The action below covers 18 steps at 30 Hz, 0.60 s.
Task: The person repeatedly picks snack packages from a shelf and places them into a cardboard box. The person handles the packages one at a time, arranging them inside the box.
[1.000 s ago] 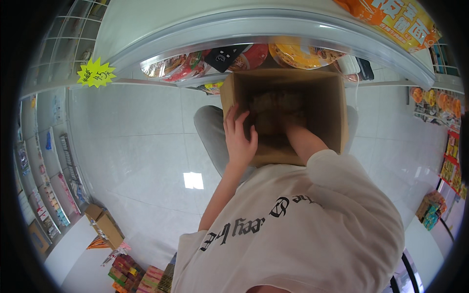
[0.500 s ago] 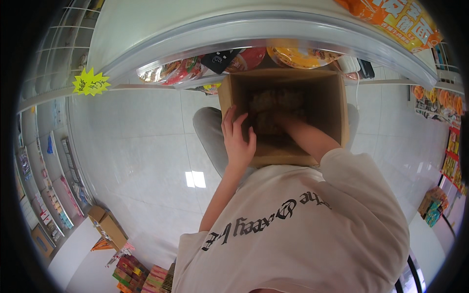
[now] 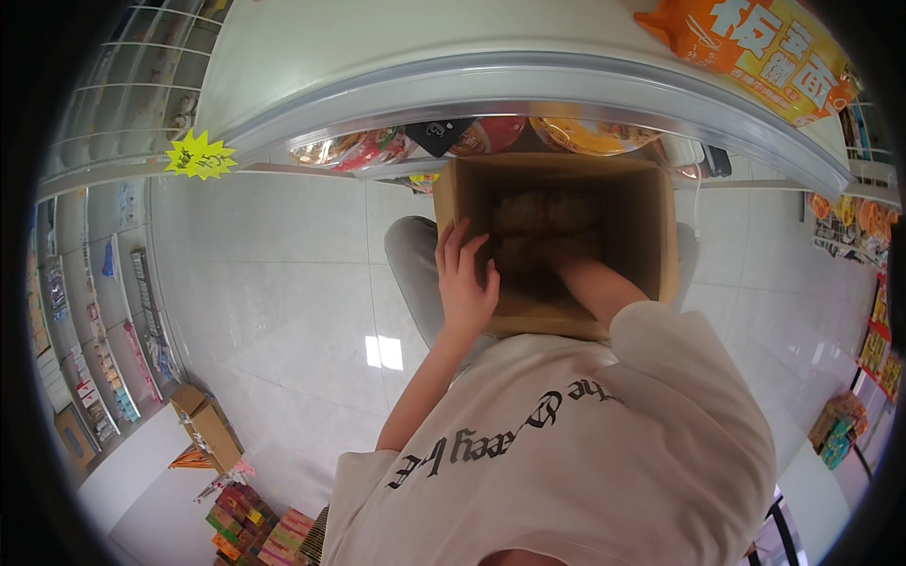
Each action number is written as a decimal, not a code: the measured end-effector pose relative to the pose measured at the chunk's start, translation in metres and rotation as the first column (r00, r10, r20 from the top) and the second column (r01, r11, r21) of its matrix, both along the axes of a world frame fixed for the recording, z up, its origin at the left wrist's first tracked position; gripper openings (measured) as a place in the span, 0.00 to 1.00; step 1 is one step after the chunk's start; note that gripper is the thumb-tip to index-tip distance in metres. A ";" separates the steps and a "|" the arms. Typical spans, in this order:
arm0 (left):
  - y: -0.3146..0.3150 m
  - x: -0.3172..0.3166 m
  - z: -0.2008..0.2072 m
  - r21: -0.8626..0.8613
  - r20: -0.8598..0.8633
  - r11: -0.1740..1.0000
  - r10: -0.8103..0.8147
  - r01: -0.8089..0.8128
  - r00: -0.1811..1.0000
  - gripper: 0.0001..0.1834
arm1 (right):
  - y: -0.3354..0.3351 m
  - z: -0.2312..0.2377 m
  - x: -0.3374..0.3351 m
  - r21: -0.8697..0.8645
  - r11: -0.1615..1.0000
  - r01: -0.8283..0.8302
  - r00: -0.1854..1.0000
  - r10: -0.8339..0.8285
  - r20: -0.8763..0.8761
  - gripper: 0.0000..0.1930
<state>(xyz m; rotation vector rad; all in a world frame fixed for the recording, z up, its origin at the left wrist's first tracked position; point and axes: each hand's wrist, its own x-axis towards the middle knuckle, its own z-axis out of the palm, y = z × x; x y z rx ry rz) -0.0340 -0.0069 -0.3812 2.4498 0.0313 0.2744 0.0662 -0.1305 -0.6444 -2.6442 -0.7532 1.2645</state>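
An open brown cardboard box point(image 3: 653, 226) rests on my knees, below the white shelf edge. Pale snack packets point(image 3: 538, 212) lie at its bottom. My left hand point(image 3: 464, 283) holds the box's left wall, with its fingers laid over the rim. My right forearm reaches down into the box. There my right hand point(image 3: 557, 253) sits low among the packets. It is dim and blurred, so its grasp does not show.
A curved white shelf point(image 3: 491, 71) with bagged snacks point(image 3: 566, 132) runs across the top, and an orange bag point(image 3: 755, 47) lies on it. Below are a pale tiled floor point(image 3: 283, 283), a small cardboard box point(image 3: 209, 424) and stacked colourful packs point(image 3: 250, 524). Stocked racks line both sides.
My right hand has gone a little deeper into the box. My left hand has kept its hold on the box's left wall.
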 end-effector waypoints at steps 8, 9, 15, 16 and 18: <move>0.002 -0.008 -0.004 -0.024 0.002 1.000 0.020 -0.020 1.000 0.22 | -0.003 0.018 0.002 0.053 0.989 -0.135 0.990 0.137 -0.032 0.22; 0.003 -0.008 -0.001 -0.028 0.007 0.999 0.022 -0.021 1.000 0.22 | -0.001 0.022 0.004 0.062 0.986 -0.152 0.987 0.155 -0.043 0.21; 0.003 0.000 0.001 -0.071 0.054 0.997 0.026 -0.022 0.998 0.24 | 0.007 0.067 0.019 0.226 0.935 -0.272 0.944 0.305 -0.126 0.21; 0.003 0.000 0.005 -0.097 0.061 0.995 0.033 -0.027 0.998 0.24 | 0.007 0.080 0.021 0.288 0.913 -0.290 0.933 0.336 -0.126 0.21; 0.005 0.007 0.022 -0.163 0.128 0.987 0.035 -0.014 0.991 0.25 | -0.002 0.120 0.018 0.422 0.866 -0.268 0.924 0.355 -0.141 0.21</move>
